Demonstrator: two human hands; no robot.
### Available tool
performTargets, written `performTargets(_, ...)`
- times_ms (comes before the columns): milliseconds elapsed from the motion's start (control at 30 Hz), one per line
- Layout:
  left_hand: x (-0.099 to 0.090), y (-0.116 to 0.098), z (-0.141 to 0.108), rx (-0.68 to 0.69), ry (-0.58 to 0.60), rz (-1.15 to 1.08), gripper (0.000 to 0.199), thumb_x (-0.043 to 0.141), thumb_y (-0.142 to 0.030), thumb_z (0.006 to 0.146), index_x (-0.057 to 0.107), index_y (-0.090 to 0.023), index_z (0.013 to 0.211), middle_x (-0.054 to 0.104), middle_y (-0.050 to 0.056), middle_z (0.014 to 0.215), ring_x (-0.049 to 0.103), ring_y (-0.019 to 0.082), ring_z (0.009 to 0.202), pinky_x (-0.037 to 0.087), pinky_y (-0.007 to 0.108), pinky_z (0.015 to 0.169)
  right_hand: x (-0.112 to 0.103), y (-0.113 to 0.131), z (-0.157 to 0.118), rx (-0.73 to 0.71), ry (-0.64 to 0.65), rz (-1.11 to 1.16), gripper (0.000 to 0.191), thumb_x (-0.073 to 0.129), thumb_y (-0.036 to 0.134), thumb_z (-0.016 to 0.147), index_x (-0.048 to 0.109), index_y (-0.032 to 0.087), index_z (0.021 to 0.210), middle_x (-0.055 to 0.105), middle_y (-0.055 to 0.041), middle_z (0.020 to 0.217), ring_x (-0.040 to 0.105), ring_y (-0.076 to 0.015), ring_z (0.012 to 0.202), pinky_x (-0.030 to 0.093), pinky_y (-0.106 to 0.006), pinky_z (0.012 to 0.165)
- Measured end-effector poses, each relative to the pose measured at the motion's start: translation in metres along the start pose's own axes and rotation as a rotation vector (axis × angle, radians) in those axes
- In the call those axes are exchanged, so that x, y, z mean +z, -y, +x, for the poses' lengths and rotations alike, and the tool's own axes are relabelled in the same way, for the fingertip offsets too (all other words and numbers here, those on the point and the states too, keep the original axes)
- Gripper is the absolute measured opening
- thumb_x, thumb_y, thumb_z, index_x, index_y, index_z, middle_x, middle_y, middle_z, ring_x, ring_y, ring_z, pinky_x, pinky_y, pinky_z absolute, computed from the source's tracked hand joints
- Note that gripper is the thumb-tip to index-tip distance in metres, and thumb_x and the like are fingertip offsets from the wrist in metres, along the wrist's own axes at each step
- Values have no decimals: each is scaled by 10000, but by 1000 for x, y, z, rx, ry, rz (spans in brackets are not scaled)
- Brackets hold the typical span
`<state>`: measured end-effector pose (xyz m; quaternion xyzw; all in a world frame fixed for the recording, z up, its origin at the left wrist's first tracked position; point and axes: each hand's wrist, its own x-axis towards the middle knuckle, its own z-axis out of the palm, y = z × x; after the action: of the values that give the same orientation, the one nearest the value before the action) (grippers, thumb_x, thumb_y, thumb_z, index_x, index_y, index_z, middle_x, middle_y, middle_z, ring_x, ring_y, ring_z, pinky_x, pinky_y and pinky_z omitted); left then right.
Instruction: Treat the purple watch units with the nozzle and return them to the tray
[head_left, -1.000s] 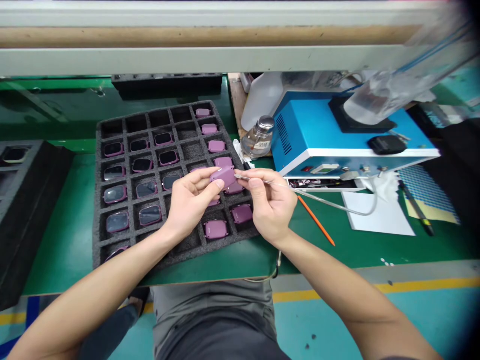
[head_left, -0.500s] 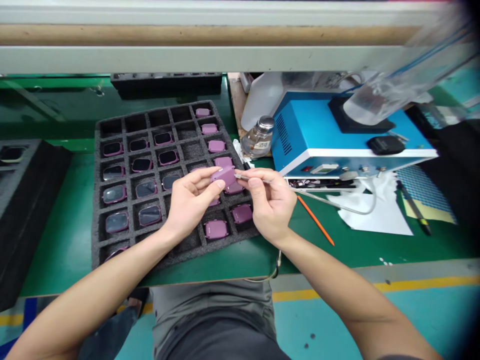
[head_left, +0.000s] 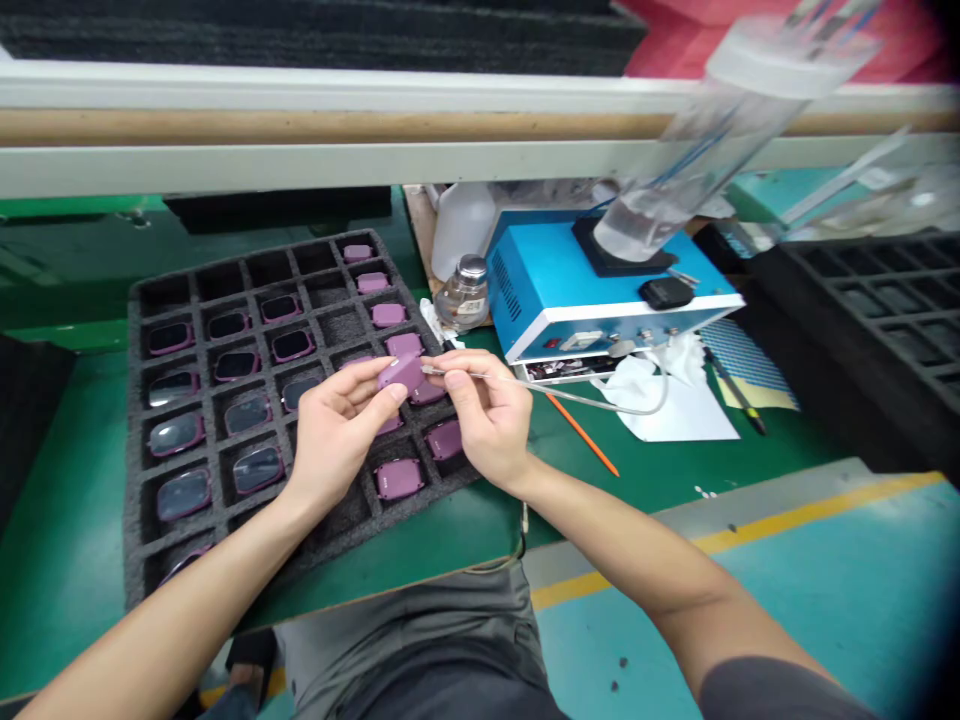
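My left hand (head_left: 341,430) pinches a purple smartwatch case (head_left: 403,374) between thumb and fingers, above the right columns of the tray. My right hand (head_left: 491,415) grips a thin metal-tipped dispensing pen, its tip (head_left: 427,370) at the case's right edge; whether it touches I cannot tell. A clear tube (head_left: 600,402) runs from the pen to the blue box (head_left: 536,270). Beneath both hands lies a black foam tray (head_left: 137,480). Its left columns carry watches with dark screens, such as one watch (head_left: 184,493); on the right sit purple cases, such as one case (head_left: 398,479).
Behind the tray's right corner stand a glass bottle (head_left: 463,293) with a metal cap and a white plastic bottle (head_left: 463,225). A clear cylinder (head_left: 660,200) leans on the blue box. An orange stick (head_left: 583,436), white paper (head_left: 667,420) and a black pen (head_left: 739,395) lie rightward.
The camera view has shifted, so the tray, box and hands appear further left and lower. Both hands keep their hold on the case and pen, with little change between them.
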<state>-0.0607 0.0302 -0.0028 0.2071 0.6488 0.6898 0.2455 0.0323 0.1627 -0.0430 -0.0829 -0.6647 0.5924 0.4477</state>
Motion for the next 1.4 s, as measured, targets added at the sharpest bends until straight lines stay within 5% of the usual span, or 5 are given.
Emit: performTargets(1400, 3, -7, 0, -24, -20, -14, 465, 899, -383, 696, 769, -184, 1095, 801, 91, 1050, 750, 197, 892, 600, 238, 713, 2, 4, 4, 36, 15, 26, 187, 596, 365, 983, 715, 222, 1000, 709, -70, 1043, 718, -182, 985, 646, -346, 867)
